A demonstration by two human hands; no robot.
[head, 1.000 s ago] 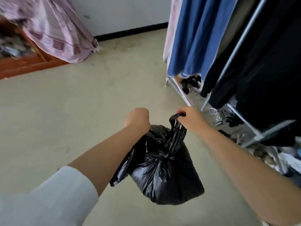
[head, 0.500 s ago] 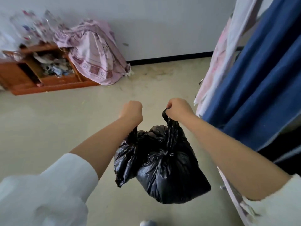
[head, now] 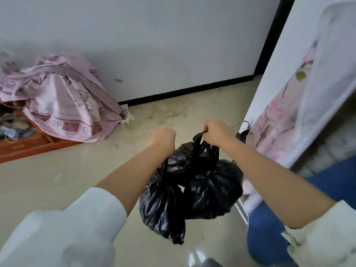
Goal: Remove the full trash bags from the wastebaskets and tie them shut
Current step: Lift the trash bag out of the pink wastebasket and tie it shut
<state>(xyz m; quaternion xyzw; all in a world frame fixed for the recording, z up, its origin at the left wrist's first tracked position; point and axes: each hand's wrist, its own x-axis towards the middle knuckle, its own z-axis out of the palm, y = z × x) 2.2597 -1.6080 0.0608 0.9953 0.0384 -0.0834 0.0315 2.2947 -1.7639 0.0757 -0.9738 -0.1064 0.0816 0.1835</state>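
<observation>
Right now: fingers (head: 207, 129) of the right hand (head: 217, 132) curled tight around the twisted black neck of the larger trash bag (head: 210, 187), knuckles toward twelve o'clock. Left hand (head: 163, 138) fisted too, fingers hidden from the head view, closed on the top of the smaller trash bag (head: 163, 207), whose thin neck runs up to the underside of that fist. Both bags hanging straight down from the hands, long axis vertical, necks at twelve o'clock, bulging bottoms at six; smaller bag's tip lowest. Bags pressed against each other, smaller at nine o'clock of the larger, both clear of the floor (head: 57, 180). Forearms bare, white sleeves (head: 77, 228) pushed back. Further out at ten o'clock: pink patterned cloth (head: 63, 105) heaped over a low wooden shelf (head: 28, 145) against the wall (head: 154, 45). At two o'clock, a pale flowered fabric panel (head: 289, 93) hanging just beside the right wrist; blue cloth (head: 269, 228) at four o'clock.
</observation>
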